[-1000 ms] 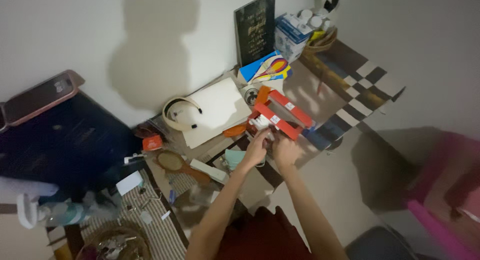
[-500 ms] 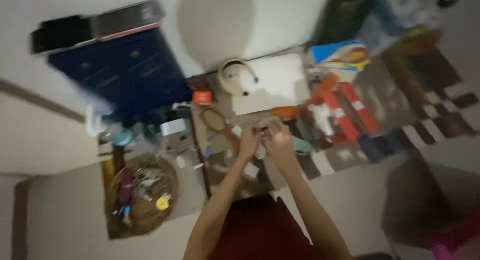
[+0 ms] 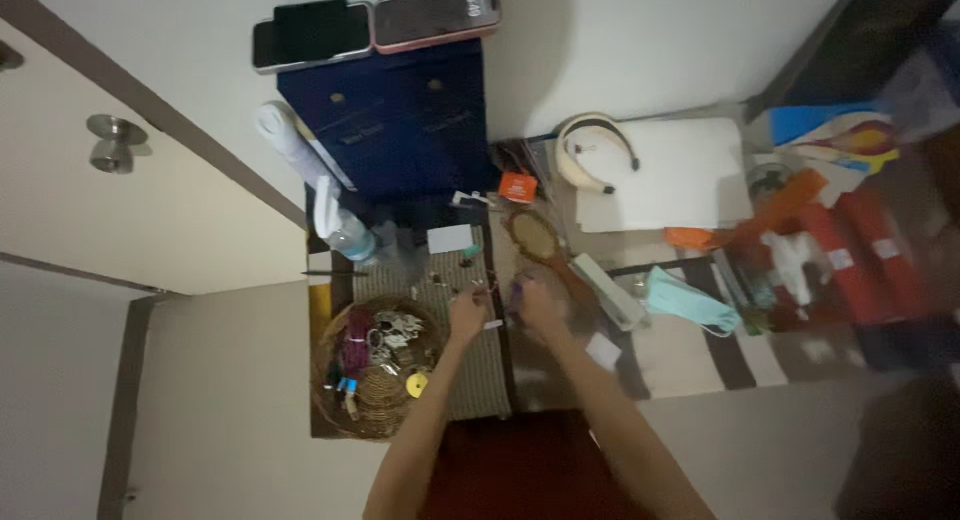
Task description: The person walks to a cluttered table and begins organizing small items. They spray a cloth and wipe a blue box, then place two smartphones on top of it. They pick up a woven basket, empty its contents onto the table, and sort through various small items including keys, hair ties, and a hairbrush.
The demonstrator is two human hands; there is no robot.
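My left hand (image 3: 466, 314) hovers over a striped woven mat (image 3: 470, 370), its fingers pinched around something small and pale that is too blurred to identify. My right hand (image 3: 538, 308) sits just to its right with fingers curled, close to a tiny purple item; whether it holds it I cannot tell. Right of my right hand lie a round wooden hairbrush (image 3: 540, 242) and a long pale box (image 3: 610, 291).
A round wicker basket (image 3: 336, 392) of small trinkets stands at the mat's left. A dark blue box (image 3: 400, 120) with two phones (image 3: 375, 25) on top is behind. A headband (image 3: 592, 145), white pad (image 3: 680, 175), teal face mask (image 3: 690, 302) and red boxes (image 3: 860, 255) lie to the right.
The view swung left from the red boxes to the mat and basket. Both hands moved left from the red boxes to the striped mat.
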